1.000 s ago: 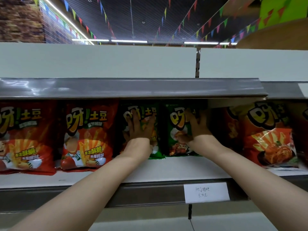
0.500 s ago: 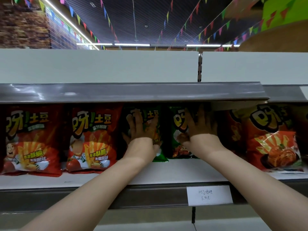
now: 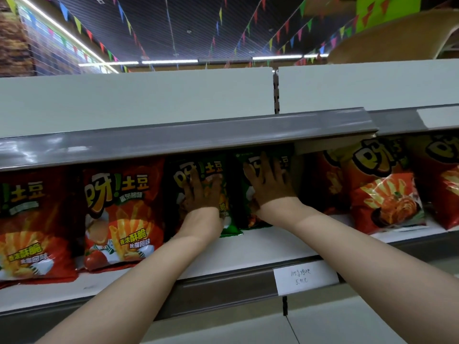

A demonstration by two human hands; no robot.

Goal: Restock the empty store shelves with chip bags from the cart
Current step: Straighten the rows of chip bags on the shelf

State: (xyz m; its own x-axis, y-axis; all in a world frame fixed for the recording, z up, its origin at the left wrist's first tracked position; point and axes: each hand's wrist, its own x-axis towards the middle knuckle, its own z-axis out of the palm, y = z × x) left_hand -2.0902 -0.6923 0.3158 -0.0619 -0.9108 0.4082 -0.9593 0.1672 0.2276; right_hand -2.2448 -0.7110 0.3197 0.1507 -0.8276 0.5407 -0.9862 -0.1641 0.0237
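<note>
Chip bags, green pair: left green bag (image 3: 211, 170) and right green bag (image 3: 239, 189) upright, side by side on the shelf (image 3: 248, 247), between red bags (image 3: 121, 214) and orange bags (image 3: 387, 194). Left hand (image 3: 201, 192) lies flat on one, right hand (image 3: 269, 184) on the other — fingers straight, gripping nothing. Risk: on release, light bags may slump forward — nothing seen propping them.

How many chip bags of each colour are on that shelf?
Red foil chip bags: 5 (one partly hidden)
Green foil chip bags: 2
Total: 7
</note>
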